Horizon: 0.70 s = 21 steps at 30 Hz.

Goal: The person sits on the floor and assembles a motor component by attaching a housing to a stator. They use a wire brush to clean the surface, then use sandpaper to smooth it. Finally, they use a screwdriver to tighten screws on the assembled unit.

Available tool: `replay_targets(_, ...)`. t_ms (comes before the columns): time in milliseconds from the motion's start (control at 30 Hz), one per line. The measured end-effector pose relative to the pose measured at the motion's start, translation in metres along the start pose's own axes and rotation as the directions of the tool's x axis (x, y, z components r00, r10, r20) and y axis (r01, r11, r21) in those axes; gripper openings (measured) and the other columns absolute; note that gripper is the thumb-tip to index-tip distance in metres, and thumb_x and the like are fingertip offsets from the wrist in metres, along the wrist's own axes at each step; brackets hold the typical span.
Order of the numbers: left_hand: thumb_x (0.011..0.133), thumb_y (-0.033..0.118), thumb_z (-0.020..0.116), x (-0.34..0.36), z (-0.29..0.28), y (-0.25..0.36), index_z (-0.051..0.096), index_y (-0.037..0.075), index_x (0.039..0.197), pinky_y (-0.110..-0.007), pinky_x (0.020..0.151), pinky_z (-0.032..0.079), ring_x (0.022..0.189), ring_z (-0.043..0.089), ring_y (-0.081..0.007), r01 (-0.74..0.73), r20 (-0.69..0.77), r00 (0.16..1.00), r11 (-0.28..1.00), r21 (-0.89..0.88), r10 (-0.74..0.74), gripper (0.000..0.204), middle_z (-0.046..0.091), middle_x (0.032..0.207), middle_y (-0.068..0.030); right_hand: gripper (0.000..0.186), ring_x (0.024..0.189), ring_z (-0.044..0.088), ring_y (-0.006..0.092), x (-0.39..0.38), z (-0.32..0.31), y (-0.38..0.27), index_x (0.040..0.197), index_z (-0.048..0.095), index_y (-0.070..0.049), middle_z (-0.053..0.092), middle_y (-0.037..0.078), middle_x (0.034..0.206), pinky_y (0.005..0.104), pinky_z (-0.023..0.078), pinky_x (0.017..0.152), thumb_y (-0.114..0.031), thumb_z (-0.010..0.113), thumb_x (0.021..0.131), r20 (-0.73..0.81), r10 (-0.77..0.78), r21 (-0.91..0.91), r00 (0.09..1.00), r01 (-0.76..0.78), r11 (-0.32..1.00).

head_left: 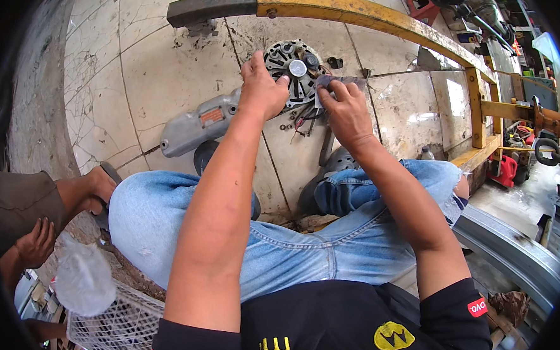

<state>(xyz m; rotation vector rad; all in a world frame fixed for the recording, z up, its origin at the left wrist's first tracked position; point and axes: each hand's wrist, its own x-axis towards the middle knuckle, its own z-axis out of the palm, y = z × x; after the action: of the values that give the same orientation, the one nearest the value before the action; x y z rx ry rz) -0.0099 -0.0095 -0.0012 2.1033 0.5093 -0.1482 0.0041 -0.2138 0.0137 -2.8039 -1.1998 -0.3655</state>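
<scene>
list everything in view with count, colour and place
Slotted round housing: 1, grey and black, upper centre
Thin sheet: 1, dark grey, housing's right side
Wires: several, red and dark, below housing
Small fasteners: several, brownish, below housing
Metal cover: 1, silver-grey, left of housing
Steel frame: 1, yellow, top to right
Tiled floor: 1, off-white, beneath parts
Bottle: 1, clear, right of centre
Mesh basket: 1, white, lower left
Co-worker: 1, grey-brown trousers, left
Far-right clutter: mixed colours, too small to count
Jeans: 1 pair, blue, centre
Shirt: 1, black, bottom
Left hand: 1, bare, at housing's left
Right hand: 1, bare, pinching sheet
</scene>
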Motion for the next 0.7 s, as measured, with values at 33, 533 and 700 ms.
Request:
replay_targets(33, 0.089, 0.024, 0.065, 0.000, -0.001, 0.000, 0.019, 0.003, 0.149, -0.044, 0.112, 0.038, 0.132, 0.043, -0.0466, -0.003, 0.004, 1.000, 1.000, 0.011, 0.003, 0.078, 0.027, 0.148, -0.0282, 0.039, 0.093, 0.055, 0.0255, 0.001, -0.001, 0.000, 0.113, 0.068, -0.010, 0.060, 0.005, 0.107, 0.0366, 0.048, 0.078, -0.004, 0.059, 0.076, 0.023, 0.017, 0.004, 1.000, -0.017, 1.000)
replay_targets(533, 0.089, 0.021, 0.064, -0.002, -0.002, 0.008, 0.016, 0.001, 0.150, -0.044, 0.112, 0.038, 0.131, 0.043, -0.0474, 0.026, 0.024, 0.999, 0.999, -0.030, -0.025, 0.080, 0.026, 0.147, -0.0313, 0.039, 0.093, 0.055, 0.0267, 0.000, 0.001, -0.001, 0.114, 0.068, -0.010, 0.060, 0.006, 0.107, 0.0374, 0.049, 0.078, -0.003, 0.059, 0.076, 0.029, 0.065, 0.034, 0.997, -0.066, 0.997)
replay_targets(700, 0.089, 0.021, 0.064, -0.003, -0.003, 0.007, 0.014, 0.001, 0.150, -0.043, 0.112, 0.038, 0.132, 0.042, -0.0475, 0.021, 0.017, 1.000, 1.000, -0.020, -0.021, 0.081, 0.026, 0.146, -0.0315, 0.035, 0.092, 0.055, 0.0263, 0.004, -0.003, 0.000, 0.111, 0.067, -0.010, 0.058, 0.005, 0.104, 0.0370, 0.049, 0.077, -0.005, 0.059, 0.077, 0.035, 0.068, 0.007, 0.997, -0.069, 0.998)
